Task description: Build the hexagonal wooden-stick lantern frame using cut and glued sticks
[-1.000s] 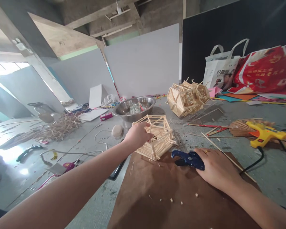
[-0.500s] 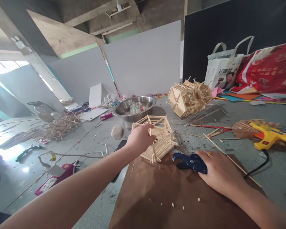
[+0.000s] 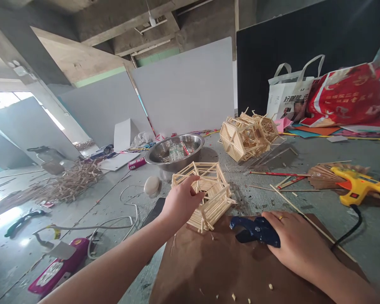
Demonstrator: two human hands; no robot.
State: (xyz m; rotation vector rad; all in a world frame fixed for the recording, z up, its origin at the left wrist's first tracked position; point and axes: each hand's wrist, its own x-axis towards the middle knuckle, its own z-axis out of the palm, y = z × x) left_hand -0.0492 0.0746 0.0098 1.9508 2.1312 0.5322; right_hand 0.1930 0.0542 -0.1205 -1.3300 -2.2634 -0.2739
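My left hand (image 3: 183,196) grips the near left side of a small openwork frame (image 3: 213,213) built from thin wooden sticks. Its thumb and forefinger reach over the rim; the other fingers are mostly hidden. My right hand (image 3: 299,242), with a ring on one finger, is closed around dark blue hand cutters (image 3: 255,230). Their jaws point left, parted, just right of the frame. Both the cutters and the right hand are low over a brown sheet (image 3: 205,270), where several small cut stick ends (image 3: 233,297) lie.
Behind the frame are a metal bowl (image 3: 190,158) and a larger stick model (image 3: 245,137). A yellow glue gun (image 3: 354,185) lies right, its black cord near my right wrist. A purple power strip (image 3: 60,268), white cables and a stick pile (image 3: 76,177) occupy the left.
The view has tilted slightly upward, so the table things appear lower. Both hands keep their holds on the stick frame and the cutters, with little visible movement.
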